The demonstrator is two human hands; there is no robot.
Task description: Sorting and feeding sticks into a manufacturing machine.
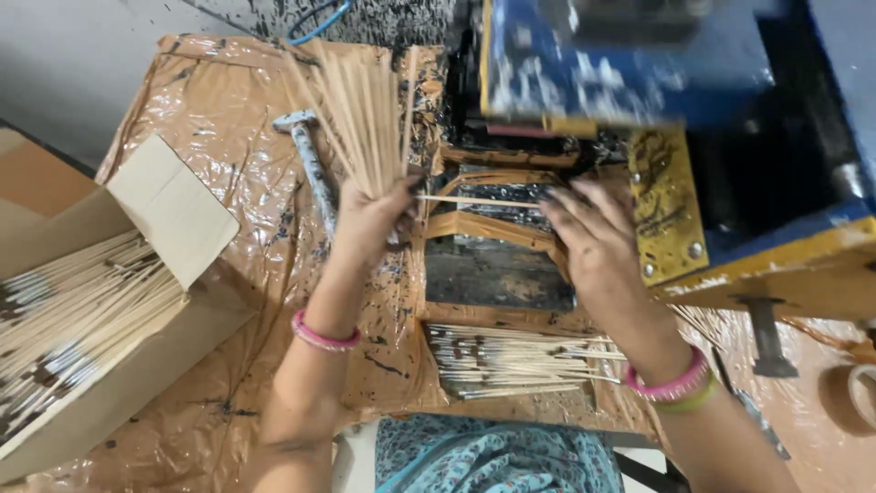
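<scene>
Sticks (365, 110), thin and pale, fan upward from the left hand (379, 219), whose grip is closed tight around their lower ends above the plastic-covered bench (219, 100). One single stick (479, 201) lies level between both hands; the right hand (598, 242) has its grip loosely spread, fingertips touching that stick's end beside the blue machine (630, 64). Dark-tipped finished sticks (520, 361) lie piled below, and more fill a cardboard box (173, 205).

A work surface (228, 119) wrapped in crinkled brown plastic sheeting, spattered black, fills most of the view; grey floor (64, 64) shows at ten o'clock; a blue and yellow machine (630, 73) stands at one o'clock; light is even.
</scene>
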